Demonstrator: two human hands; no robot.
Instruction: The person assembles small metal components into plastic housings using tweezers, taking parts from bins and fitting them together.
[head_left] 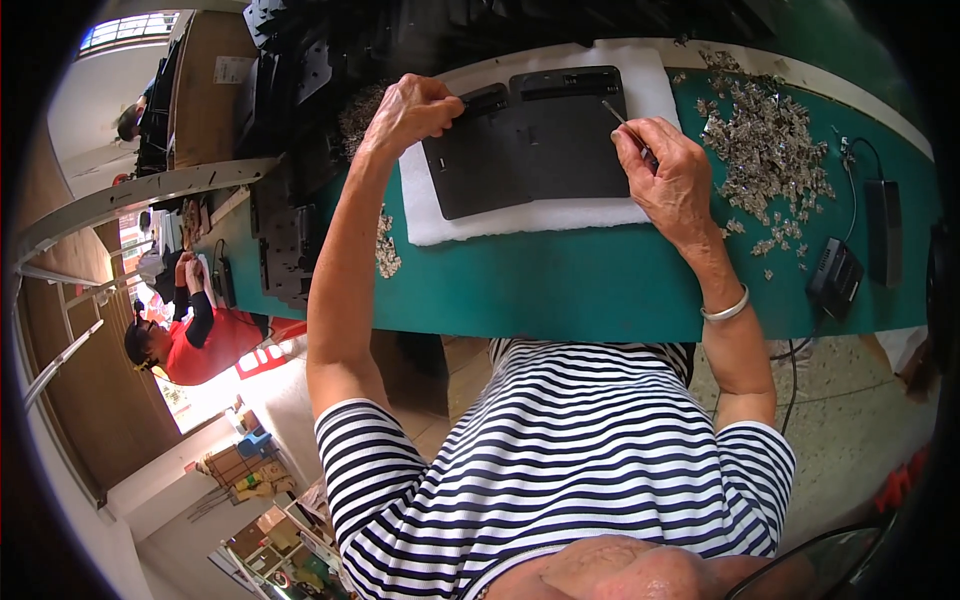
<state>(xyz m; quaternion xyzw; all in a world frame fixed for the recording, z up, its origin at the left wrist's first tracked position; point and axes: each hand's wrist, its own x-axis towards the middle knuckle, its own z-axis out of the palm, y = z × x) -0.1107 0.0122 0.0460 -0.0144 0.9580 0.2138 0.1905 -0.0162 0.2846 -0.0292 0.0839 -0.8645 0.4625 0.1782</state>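
Observation:
Two flat black plastic panels, a left one [475, 160] and a right one [570, 145], lie side by side on a white foam sheet [430, 225]. Each has a slotted recess along its far edge. My left hand [412, 112] is at the far left corner of the left panel, its fingers pinched together; whatever they hold is too small to make out. Over the right panel's right edge, my right hand [668, 165] is closed around a thin pen-like tool [622, 120]. The tool's slim metal tip points up and left toward that panel's recess.
Small metal clips [765, 150] are heaped on the green table [560, 290] to the right, with a smaller heap [387, 250] left. Black adapters [835, 278] with cords lie far right. Black parts [285, 230] are stacked left. Another person in red [215, 345] works beyond.

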